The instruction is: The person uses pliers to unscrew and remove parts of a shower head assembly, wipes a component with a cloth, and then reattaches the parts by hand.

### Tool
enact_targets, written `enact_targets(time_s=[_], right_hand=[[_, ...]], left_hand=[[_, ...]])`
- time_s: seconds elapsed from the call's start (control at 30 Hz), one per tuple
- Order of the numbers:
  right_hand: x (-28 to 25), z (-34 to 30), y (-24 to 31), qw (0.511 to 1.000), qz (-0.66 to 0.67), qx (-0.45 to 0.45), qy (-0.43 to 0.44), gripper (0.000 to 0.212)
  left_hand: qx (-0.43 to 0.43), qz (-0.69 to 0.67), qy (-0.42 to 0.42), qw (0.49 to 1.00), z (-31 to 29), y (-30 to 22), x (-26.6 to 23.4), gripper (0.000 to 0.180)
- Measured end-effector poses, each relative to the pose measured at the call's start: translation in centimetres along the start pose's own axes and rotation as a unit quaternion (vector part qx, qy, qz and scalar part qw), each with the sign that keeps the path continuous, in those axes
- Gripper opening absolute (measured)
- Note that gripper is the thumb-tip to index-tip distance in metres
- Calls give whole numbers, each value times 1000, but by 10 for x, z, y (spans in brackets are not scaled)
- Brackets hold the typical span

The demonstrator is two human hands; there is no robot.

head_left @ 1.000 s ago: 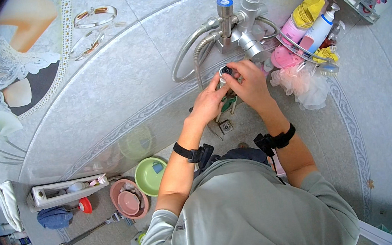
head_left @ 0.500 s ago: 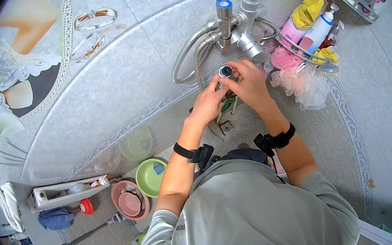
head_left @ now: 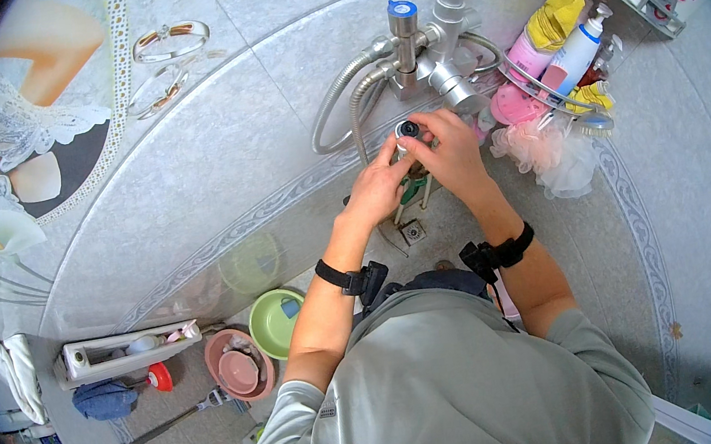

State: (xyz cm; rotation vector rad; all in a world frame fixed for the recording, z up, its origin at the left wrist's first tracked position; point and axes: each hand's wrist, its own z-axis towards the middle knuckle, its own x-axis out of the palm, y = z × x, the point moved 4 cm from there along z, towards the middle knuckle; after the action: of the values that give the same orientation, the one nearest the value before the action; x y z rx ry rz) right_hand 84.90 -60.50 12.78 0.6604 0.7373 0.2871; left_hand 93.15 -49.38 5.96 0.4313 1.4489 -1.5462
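A small round chrome fitting (head_left: 407, 129) with a black centre is pinched between the fingers of both my hands, just below the wall-mounted shower mixer (head_left: 434, 68). My left hand (head_left: 375, 182) grips its left side, and my right hand (head_left: 454, 153) curls round its right side with thumb and forefinger. What lies under the fitting is mostly covered by my hands; something green (head_left: 412, 188) shows below them. Above, a blue-topped valve knob (head_left: 403, 14) rises from the mixer, and braided metal hoses (head_left: 340, 89) loop to its left.
To the right, a corner rack (head_left: 536, 90) holds bottles, with mesh bath puffs (head_left: 549, 156) hanging below. A floor drain (head_left: 412, 232) lies beneath my hands. Green (head_left: 272, 325) and pink (head_left: 221, 370) basins stand at the left, near a long-handled pole (head_left: 162, 427) and a white slim bin (head_left: 126, 353).
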Motion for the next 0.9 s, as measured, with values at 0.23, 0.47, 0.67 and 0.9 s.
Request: enact_targets(time_s=[0.23, 0.47, 0.67, 0.9], right_hand=[[1, 2, -1, 1000, 18, 16, 5, 34], [0, 0, -3, 1000, 14, 21, -2, 38], [2, -1, -7, 1000, 9, 29, 2, 36], [4, -1, -7, 1000, 15, 24, -6, 33]], left_hand=[[10, -3, -9, 1000, 0, -1, -2, 61], [-2, 5, 15, 1000, 2, 3, 0, 62], [-4, -3, 17, 1000, 4, -2, -3, 63], [11, -5, 5, 1000, 3, -5, -6, 63]])
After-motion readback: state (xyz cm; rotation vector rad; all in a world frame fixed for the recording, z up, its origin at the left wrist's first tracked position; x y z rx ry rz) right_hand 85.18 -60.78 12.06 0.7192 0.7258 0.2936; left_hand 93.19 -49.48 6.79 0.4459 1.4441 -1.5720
